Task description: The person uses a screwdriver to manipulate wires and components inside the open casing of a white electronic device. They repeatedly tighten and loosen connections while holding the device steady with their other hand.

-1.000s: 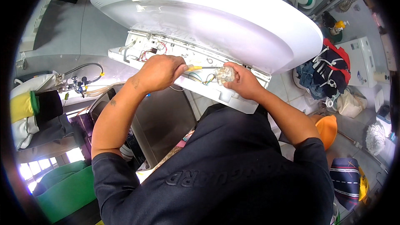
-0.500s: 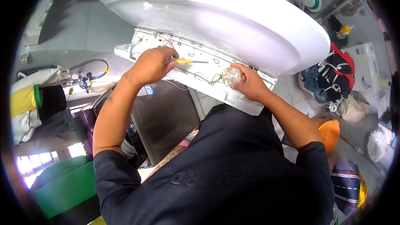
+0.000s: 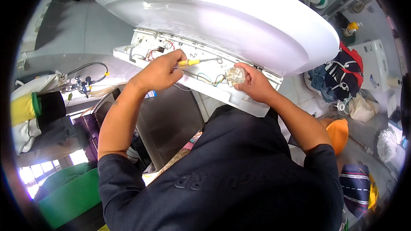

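Observation:
My left hand (image 3: 159,72) is closed round the yellow handle of a screwdriver (image 3: 193,62), whose thin dark shaft points right over a long white panel. In my right hand (image 3: 256,84) is a clear, yellowish plastic part (image 3: 235,76), pinched between thumb and fingers; its kind I cannot make out. Thin coloured wires (image 3: 212,80) run beside that part into the open white panel (image 3: 201,86). More red and dark wires (image 3: 155,52) lie beyond my left hand. Behind the panel stands a large, glossy white curved cover (image 3: 231,21).
A brown-grey box-like surface (image 3: 167,117) lies below the panel. Hoses and a valve fitting (image 3: 83,86) are at the left, above a green tub (image 3: 70,192). Clothes (image 3: 342,72) pile up at the right, with an orange object (image 3: 337,134) near my right elbow.
The screwdriver has tilted so its tip points slightly upward, and my left wrist has turned a little. My right hand keeps the clear part in nearly the same place. The view has shifted slightly.

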The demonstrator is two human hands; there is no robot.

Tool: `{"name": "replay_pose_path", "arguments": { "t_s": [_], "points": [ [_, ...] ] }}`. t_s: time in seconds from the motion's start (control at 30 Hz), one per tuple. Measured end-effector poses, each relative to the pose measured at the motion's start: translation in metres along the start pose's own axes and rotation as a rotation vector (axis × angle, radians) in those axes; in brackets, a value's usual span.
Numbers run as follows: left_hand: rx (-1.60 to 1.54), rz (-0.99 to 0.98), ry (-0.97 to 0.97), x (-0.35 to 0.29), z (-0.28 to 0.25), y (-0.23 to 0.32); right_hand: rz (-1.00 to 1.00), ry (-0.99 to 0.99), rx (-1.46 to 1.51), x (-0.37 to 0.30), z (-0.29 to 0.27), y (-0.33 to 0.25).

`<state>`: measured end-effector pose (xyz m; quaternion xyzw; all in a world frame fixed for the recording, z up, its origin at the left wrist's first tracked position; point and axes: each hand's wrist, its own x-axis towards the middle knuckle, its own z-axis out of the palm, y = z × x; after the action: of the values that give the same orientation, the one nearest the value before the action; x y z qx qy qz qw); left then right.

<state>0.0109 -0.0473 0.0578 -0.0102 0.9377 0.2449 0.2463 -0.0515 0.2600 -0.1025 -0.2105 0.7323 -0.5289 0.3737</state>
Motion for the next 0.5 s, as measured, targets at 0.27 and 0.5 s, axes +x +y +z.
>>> {"name": "replay_pose_path", "arguments": {
  "t_s": [0.27,0.5],
  "points": [
    [0.102,0.201,0.029,-0.014,0.006,0.037,0.058,-0.085,-0.035,0.003,-0.009,0.002],
    [0.093,0.190,-0.033,-0.020,0.006,0.050,0.065,-0.155,-0.022,0.005,-0.014,-0.002]
  ]
}}
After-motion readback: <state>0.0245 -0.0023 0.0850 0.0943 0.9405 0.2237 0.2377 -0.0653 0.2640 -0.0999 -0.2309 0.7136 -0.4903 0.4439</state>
